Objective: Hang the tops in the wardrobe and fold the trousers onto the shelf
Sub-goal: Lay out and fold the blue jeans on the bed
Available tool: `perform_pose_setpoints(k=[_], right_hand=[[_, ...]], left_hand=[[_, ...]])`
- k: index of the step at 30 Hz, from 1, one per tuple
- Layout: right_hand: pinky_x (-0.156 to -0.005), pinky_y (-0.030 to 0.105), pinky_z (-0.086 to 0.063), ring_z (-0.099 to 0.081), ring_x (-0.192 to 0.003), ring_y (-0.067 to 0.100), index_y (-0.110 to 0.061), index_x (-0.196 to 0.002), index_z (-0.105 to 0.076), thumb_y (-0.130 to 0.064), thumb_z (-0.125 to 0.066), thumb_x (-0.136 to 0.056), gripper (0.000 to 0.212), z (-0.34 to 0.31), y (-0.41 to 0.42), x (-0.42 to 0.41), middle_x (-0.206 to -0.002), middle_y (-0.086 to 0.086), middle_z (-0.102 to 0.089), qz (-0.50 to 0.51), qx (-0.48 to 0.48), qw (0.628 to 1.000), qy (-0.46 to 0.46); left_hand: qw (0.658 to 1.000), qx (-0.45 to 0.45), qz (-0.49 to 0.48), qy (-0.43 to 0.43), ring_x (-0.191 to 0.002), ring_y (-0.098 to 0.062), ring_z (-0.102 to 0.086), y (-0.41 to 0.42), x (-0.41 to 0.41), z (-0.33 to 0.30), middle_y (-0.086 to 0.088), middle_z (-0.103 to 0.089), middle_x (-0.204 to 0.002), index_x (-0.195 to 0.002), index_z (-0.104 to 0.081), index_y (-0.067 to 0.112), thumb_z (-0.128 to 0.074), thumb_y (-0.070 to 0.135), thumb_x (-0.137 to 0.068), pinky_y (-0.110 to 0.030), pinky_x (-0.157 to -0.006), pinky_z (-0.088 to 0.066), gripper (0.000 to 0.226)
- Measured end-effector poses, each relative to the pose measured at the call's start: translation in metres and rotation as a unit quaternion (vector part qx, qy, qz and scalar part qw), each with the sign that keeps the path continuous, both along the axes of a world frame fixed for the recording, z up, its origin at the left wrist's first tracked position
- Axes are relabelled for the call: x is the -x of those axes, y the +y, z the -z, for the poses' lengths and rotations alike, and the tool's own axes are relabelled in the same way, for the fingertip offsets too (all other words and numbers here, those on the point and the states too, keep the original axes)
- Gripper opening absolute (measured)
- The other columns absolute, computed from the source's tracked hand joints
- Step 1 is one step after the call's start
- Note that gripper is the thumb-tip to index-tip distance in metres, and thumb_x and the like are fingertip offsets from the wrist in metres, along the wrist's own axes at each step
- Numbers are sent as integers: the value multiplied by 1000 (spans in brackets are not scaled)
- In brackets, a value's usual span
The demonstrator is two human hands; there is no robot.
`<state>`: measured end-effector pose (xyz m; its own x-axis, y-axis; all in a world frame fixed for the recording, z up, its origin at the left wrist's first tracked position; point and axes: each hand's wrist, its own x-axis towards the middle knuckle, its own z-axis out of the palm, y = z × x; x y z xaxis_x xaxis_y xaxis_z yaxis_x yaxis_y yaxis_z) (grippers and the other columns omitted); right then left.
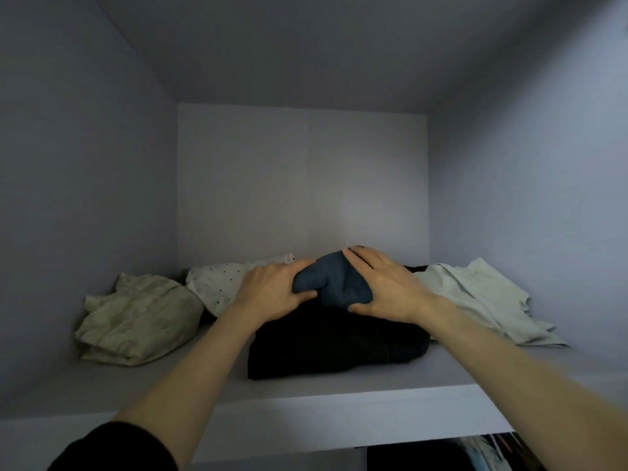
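Note:
A folded blue pair of trousers (334, 282) sits on top of a folded black garment (333, 345) in the middle of the white wardrobe shelf (306, 402). My left hand (272, 294) grips the blue bundle's left side, thumb under it and fingers over the top. From the right, my right hand (384, 290) holds the same bundle, fingers laid over its top and thumb at its lower edge. Both forearms reach in from below.
A crumpled beige garment (136, 321) lies at the shelf's left, a white dotted one (217, 283) behind it, and a pale green one (482, 297) at the right. Wardrobe walls close in on both sides. Hanging clothes (489, 453) show below the shelf at the lower right.

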<state>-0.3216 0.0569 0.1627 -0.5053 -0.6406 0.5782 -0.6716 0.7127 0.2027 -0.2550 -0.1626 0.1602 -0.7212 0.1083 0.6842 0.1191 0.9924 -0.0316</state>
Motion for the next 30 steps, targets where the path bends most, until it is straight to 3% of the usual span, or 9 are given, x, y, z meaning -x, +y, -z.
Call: perform_pose_setpoints(k=[4,7,10,13,16,18,20,25,30], right_hand=[[-97,33,-29,-39,-124,19,-21,-144,-33,-37,-61,-83,69,-20,0,2,-139,0,-40,11,-21,996,82],[-89,29,-28,-47,-114,17,-22,-122,-54,-35,-66,-81,45,-12,5,1,-120,-2,-51,-15,-6,993,115],[-97,28,-28,-43,-120,15,-22,-120,-57,-47,-69,-77,51,-8,12,-1,-125,-4,-51,-23,-21,997,74],[-113,28,-20,-34,-134,15,-22,-120,-62,-44,-64,-83,43,-30,15,-5,-145,-3,-40,-68,24,996,-48],[-112,18,-4,-17,-144,14,-15,-140,-44,-30,-36,-101,43,-26,-3,-3,-156,2,-23,-84,65,990,-97],[-115,25,4,0,-146,13,-15,-151,-17,-28,-20,-105,48,5,-17,3,-160,1,-4,-57,7,995,-87],[-118,33,5,8,-145,8,-24,-151,-5,-34,-16,-104,50,28,-21,5,-159,-6,5,-31,27,992,-119],[-114,43,11,11,-145,9,-30,-150,3,-41,-11,-102,51,21,-21,7,-158,-8,9,10,-6,992,-127],[-116,38,8,7,-145,9,-28,-151,-8,-41,-22,-102,53,32,-4,-21,-159,-6,3,-48,67,984,-156]], left_hand=[[999,-17,31,-1,-113,-23,-56,-3,-7,2,2,-57,-131,-137,-38,42,-55,55,-86,-33,-88,-46,55],[999,26,31,-13,-119,-18,-51,-1,-14,9,7,-48,-140,-141,-31,40,-56,56,-85,-30,-91,-44,63],[996,77,35,-39,-127,-17,-45,0,-18,6,7,-37,-148,-146,-26,35,-47,64,-85,-30,-99,-40,70],[998,6,56,-13,-135,-15,-35,6,-17,2,4,-33,-152,-147,-27,28,-23,56,-95,-28,-109,-26,60],[1000,1,-7,-18,-137,-13,-30,17,-7,13,6,-26,-154,-148,-23,27,-15,39,-102,-30,-112,-22,49],[998,23,-46,-22,-140,-13,-27,20,-3,27,7,-22,-156,-149,-18,30,-13,38,-101,-33,-115,-19,49],[996,49,-70,-30,-142,-13,-21,18,-1,36,8,-16,-157,-150,-13,31,-12,39,-101,-35,-117,-13,50],[990,17,-89,-111,-145,-13,-10,27,-8,28,9,-7,-158,-150,-6,31,-10,39,-101,-39,-118,-6,50],[997,-42,-66,-12,-144,-14,-14,55,-42,43,5,-19,-157,-148,-21,29,-27,35,-101,-42,-118,-6,48]])
